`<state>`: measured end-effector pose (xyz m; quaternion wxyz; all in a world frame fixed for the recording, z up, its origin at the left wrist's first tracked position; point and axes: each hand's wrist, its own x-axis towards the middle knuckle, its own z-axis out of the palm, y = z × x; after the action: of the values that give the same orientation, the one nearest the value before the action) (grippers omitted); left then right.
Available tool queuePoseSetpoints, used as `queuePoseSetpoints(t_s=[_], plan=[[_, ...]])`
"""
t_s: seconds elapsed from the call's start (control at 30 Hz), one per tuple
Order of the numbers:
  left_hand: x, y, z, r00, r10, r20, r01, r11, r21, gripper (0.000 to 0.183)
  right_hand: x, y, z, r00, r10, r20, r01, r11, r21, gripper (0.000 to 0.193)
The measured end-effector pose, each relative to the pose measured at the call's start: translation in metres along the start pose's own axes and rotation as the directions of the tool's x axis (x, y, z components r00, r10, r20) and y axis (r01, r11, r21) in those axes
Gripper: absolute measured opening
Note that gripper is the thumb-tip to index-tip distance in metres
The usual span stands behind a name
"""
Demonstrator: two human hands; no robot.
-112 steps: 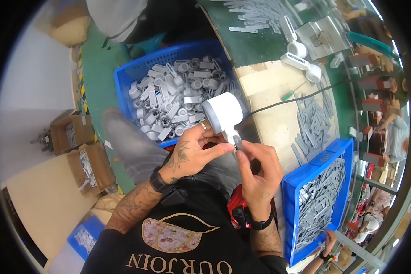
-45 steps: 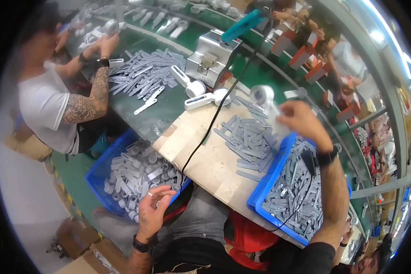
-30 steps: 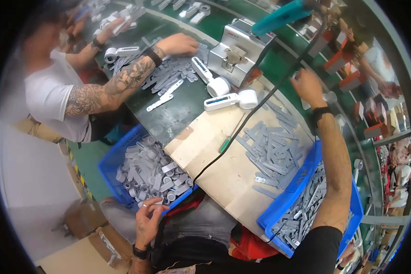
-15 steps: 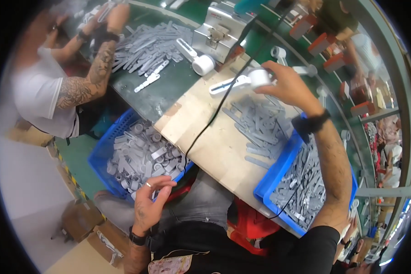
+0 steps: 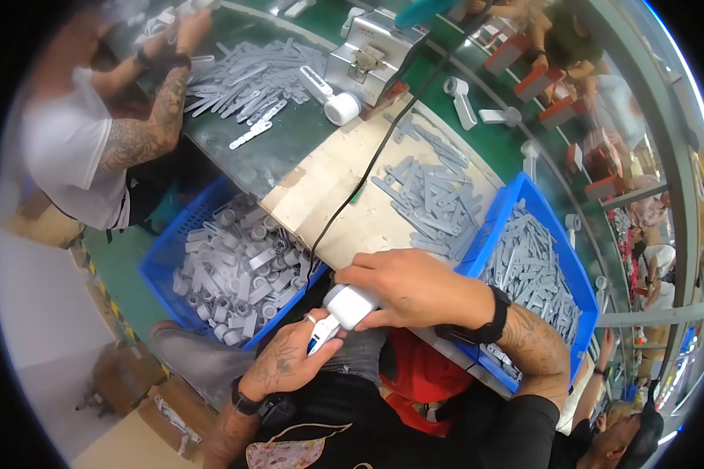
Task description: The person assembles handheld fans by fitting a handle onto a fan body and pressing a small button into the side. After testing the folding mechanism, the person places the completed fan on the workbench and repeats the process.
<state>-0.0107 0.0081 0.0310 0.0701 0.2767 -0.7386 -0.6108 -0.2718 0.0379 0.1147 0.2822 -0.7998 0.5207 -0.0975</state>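
A white plastic housing [image 5: 353,306] with a thick round head and a narrow handle is between my hands, above my lap. My left hand [image 5: 283,358] closes round its handle, where a dark slot shows. My right hand [image 5: 418,291] grips the round head from above and from the right side. A blue crate [image 5: 158,275] of similar white parts lies just beyond my left hand. Grey flat strips [image 5: 438,199] are heaped on the pale board past my right hand. Another round-headed white housing [image 5: 343,109] lies at the board's far edge.
A metal machine [image 5: 374,53] stands at the back of the bench. A second blue crate [image 5: 516,184] with grey strips sits on the right. A black cable [image 5: 357,191] crosses the board. At the left, a co-worker's tattooed arm [image 5: 145,141] is near more grey strips [image 5: 262,74].
My right hand has brought the white housing from above the board down toward my lap. My left hand, open and holding nothing before, has moved right and taken the handle.
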Motion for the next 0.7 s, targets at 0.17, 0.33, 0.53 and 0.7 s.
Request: queuePoseSetpoints(t_s=[0.17,0.33,0.53,0.7], plan=[[-0.016,-0.015,-0.012,0.999,-0.012,-0.034,0.009,0.996,-0.089,0.035,0.027,0.003,0.001,0.995,-0.058,0.076,0.062,0.997,-0.044,0.055],[-0.036,-0.031,-0.02,0.974,-0.203,-0.1,0.186,0.97,-0.157,0.033,0.051,0.1,-0.062,0.959,0.254,0.125,-0.273,0.947,0.167,0.053],[-0.033,-0.053,-0.005,0.981,-0.162,-0.109,0.034,0.693,-0.72,0.045,0.002,0.271,-0.092,0.735,0.492,-0.467,-0.643,0.724,-0.249,0.022],[-0.028,-0.048,-0.002,0.958,-0.09,-0.272,-0.183,0.539,-0.822,0.063,0.003,0.281,-0.083,0.792,0.417,-0.445,-0.582,0.735,-0.348,0.022]])
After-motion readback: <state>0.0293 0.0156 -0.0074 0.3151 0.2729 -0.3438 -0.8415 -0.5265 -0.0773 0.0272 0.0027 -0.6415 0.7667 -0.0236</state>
